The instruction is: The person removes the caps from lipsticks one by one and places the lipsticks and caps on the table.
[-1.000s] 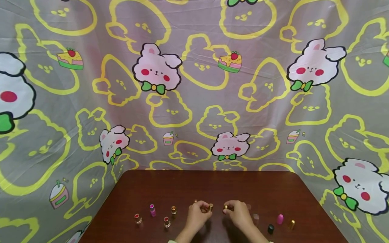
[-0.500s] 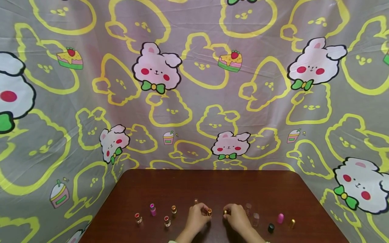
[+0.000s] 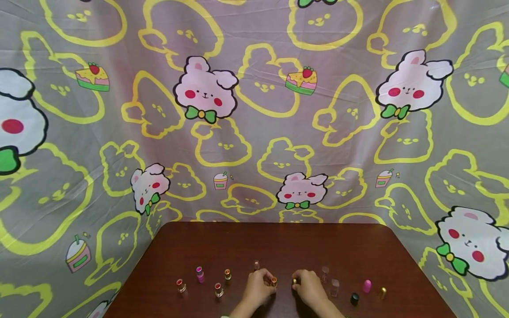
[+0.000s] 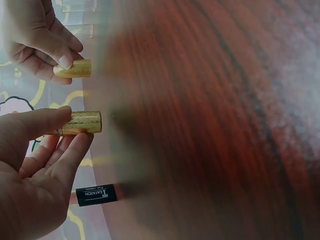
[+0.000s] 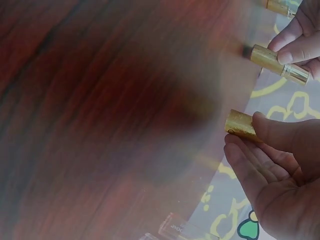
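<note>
In the head view, my left hand [image 3: 256,286] pinches a gold lipstick tube [image 3: 274,281] between thumb and fingers. Its lower end, seen in the left wrist view, sits close over the tabletop. To its right, my right hand [image 3: 311,286] pinches a gold lipstick cap [image 5: 241,123], rounded end up, low over the table. A gap separates the two pieces. Just beyond the left hand stands another uncapped lipstick [image 3: 256,265]; the left wrist view has its black base [image 4: 96,195] with white lettering.
Several uncapped lipsticks stand at left, among them a pink one [image 3: 200,274] and a red one [image 3: 218,290]. At right are two clear caps, one nearer [image 3: 335,288], plus a black cap [image 3: 355,299], a pink cap [image 3: 367,286] and a gold cap [image 3: 382,293]. Patterned cloth surrounds the brown table [image 3: 270,240].
Both hands have come down nearer the table and slightly toward me, still holding the lipstick tube and cap. The lipstick beyond my left hand and the clear caps now show more fully.
</note>
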Demonstrator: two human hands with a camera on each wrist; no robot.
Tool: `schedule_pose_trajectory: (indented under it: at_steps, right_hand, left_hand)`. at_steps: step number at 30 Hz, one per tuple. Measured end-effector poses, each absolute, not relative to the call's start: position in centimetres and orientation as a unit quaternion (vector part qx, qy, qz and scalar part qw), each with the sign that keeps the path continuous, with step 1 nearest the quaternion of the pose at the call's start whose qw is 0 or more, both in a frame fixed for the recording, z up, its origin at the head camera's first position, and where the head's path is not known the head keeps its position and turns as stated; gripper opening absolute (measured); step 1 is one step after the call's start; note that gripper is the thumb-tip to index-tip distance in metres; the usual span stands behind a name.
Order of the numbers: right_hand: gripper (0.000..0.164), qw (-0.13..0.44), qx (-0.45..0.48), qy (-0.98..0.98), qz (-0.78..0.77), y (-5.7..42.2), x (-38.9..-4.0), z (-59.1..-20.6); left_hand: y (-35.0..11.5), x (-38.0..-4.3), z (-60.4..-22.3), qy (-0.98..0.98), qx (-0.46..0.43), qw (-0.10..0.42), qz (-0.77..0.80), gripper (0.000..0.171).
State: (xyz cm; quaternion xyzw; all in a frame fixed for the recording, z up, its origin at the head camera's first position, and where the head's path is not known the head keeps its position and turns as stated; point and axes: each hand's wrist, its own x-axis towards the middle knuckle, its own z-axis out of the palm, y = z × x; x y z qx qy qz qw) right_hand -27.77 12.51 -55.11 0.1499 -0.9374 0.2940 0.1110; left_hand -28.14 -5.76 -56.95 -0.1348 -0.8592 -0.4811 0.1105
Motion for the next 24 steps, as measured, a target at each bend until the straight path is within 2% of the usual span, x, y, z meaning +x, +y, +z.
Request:
schedule_pose_trajectory:
  at_steps: [9,24]
  right_hand:
    - [0.018,0.083,0.148,-0.94,0.294,12.48,-27.68,-55.33]
    - [0.016,0.098,0.154,-0.942,0.282,12.64,-27.64,-55.79]
  left_hand:
    - [-5.78,-28.1,-57.46,-0.861,-0.127,0.103,-0.481,0.026]
    - [-6.05,-28.2,-57.67,-0.867,-0.125,0.093,-0.474,0.028]
